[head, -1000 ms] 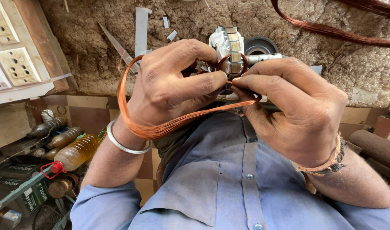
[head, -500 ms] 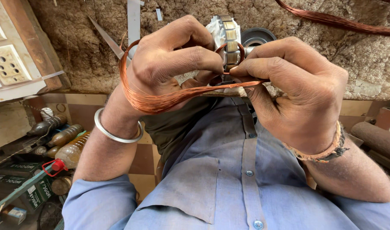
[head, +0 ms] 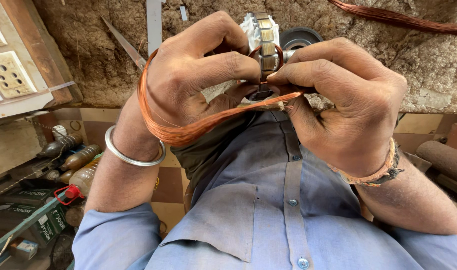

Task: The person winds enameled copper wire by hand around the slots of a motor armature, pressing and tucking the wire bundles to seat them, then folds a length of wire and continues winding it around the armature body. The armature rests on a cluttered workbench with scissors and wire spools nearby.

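Note:
My left hand (head: 198, 75) grips a small metal motor core (head: 266, 42) with laminated slots, held up near the top centre. A loop of thin copper wire (head: 188, 131) hangs around that hand and runs across to the core. My right hand (head: 346, 100) pinches the copper wire bundle at the core's lower side, thumb and fingers pressed against it. A steel bangle (head: 133, 155) sits on my left wrist and a thread band (head: 376, 172) on my right. My blue shirt (head: 258, 210) fills the lower part of the view.
A white socket board (head: 8, 75) on a wooden frame is at the upper left. Several dark bottles (head: 71, 160) and green boxes (head: 23, 215) lie at the lower left. Another copper coil (head: 403, 20) crosses the rough wall at top right. A round black part (head: 301, 36) sits behind the core.
Both hands have come closer to the camera with the core. The wire loop around my left hand has been drawn tighter and shorter.

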Demonstrator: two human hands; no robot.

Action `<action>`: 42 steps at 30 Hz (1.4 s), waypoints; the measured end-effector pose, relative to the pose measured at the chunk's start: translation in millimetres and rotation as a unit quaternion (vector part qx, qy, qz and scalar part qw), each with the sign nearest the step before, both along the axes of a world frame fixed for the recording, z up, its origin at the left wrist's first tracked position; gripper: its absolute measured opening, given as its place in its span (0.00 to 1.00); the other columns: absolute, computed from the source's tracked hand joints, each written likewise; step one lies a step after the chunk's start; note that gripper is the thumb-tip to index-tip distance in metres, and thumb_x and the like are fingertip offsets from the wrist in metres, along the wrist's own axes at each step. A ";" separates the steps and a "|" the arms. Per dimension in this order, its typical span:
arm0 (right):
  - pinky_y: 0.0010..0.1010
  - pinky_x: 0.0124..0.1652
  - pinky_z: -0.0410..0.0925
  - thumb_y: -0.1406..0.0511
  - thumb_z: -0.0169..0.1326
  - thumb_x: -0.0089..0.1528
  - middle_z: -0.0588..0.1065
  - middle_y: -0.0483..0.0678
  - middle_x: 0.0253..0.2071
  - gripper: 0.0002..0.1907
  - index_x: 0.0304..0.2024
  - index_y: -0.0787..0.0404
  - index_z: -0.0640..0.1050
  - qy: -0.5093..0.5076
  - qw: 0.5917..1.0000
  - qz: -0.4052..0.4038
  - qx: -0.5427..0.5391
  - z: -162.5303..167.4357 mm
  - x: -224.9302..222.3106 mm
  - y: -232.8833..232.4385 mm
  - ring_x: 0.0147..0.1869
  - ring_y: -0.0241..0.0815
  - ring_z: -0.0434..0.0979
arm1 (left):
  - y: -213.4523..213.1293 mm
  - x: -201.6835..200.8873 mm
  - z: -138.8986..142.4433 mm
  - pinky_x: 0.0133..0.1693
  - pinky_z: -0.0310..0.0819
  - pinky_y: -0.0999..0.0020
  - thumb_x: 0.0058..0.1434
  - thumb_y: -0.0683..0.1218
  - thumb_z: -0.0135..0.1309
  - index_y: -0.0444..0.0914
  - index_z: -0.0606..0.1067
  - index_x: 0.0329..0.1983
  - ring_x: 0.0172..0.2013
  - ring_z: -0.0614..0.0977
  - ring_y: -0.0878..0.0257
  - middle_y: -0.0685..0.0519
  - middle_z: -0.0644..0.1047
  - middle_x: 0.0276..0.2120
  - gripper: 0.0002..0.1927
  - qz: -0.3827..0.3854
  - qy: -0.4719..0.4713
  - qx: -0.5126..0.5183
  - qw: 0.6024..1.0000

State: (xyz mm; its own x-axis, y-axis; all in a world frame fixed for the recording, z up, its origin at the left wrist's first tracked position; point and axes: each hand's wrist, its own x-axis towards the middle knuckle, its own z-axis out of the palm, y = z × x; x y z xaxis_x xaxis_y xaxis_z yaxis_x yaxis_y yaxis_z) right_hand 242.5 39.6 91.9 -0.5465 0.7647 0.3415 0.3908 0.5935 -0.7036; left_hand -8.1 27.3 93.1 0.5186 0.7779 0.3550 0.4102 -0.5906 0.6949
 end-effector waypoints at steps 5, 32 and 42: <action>0.28 0.43 0.75 0.77 0.66 0.60 0.78 0.54 0.47 0.09 0.43 0.66 0.81 0.006 1.000 0.018 0.007 2.3 1.6 0.3 0.46 0.44 0.83 | -6.4 2.9 -3.5 0.41 0.74 0.67 0.66 0.34 0.68 0.36 0.78 0.46 0.41 0.79 0.59 0.49 0.72 0.44 0.11 0.025 0.003 0.016 1.000; 0.21 0.37 0.72 0.82 0.63 0.63 0.79 0.55 0.45 0.07 0.40 0.69 0.81 0.026 0.998 0.000 -0.050 -12.9 11.1 9.4 0.40 0.37 0.81 | -8.3 2.6 -9.8 0.42 0.79 0.69 0.66 0.39 0.69 0.38 0.78 0.47 0.42 0.83 0.60 0.51 0.77 0.43 0.11 0.050 -0.005 0.001 0.999; 0.22 0.42 0.75 0.79 0.70 0.61 0.79 0.55 0.44 0.10 0.40 0.71 0.80 0.049 0.996 -0.008 -0.079 -17.5 18.8 13.8 0.44 0.39 0.82 | -17.2 1.8 -7.3 0.41 0.77 0.56 0.59 0.35 0.65 0.37 0.78 0.52 0.41 0.83 0.48 0.47 0.80 0.44 0.18 0.113 0.079 0.036 0.990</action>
